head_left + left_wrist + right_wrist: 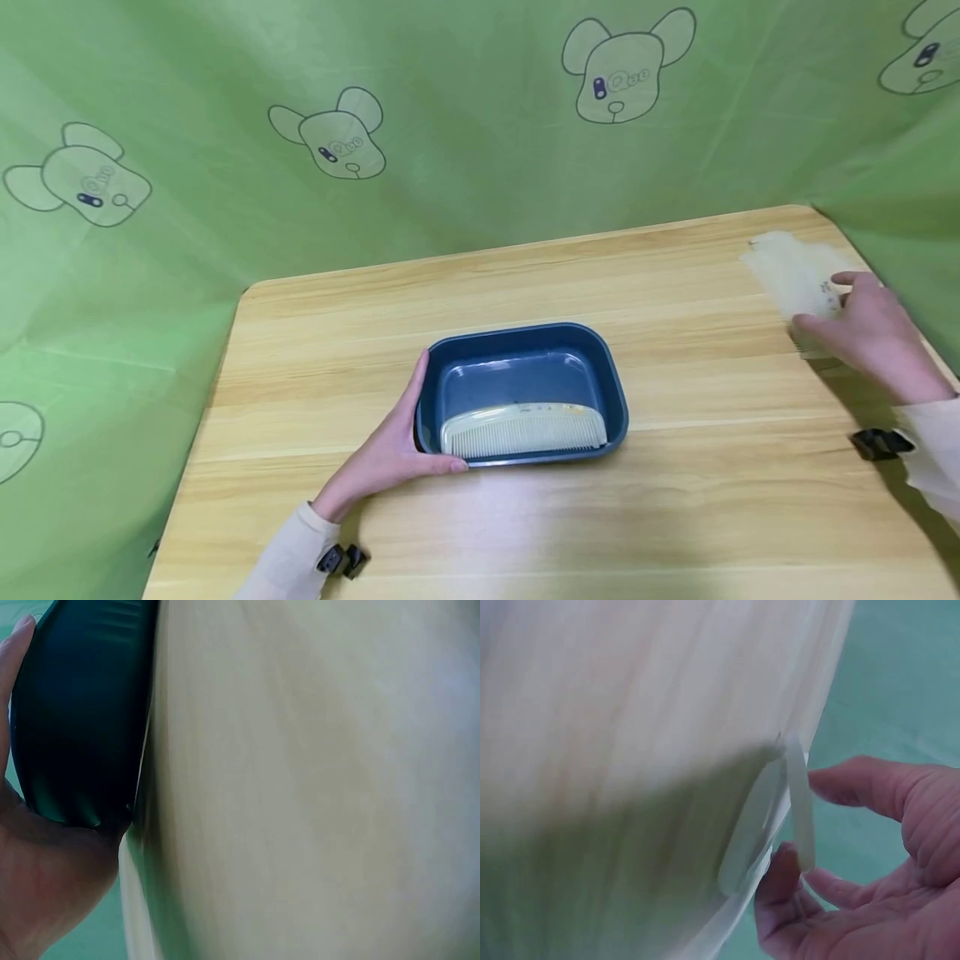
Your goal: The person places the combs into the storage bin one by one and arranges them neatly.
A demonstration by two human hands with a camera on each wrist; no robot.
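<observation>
In the head view, a dark blue rectangular plastic basin (517,335) sits mid-table. A pale comb (525,429) lies inside along its near wall, teeth toward me. My left hand (386,450) grips the basin's left end, thumb along the near wall and fingers along the left side. At the far right, my right hand (873,329) holds a second pale, translucent comb (795,271), blurred in the head view. The right wrist view shows this comb (801,810) edge-on between thumb and fingers. Below it, another pale flat piece (754,825) rests on the table; its kind is unclear.
The wooden table (712,500) has rounded far corners. Its right edge runs close beside my right hand. A green cloth (480,167) printed with mouse-like heads hangs behind and at both sides.
</observation>
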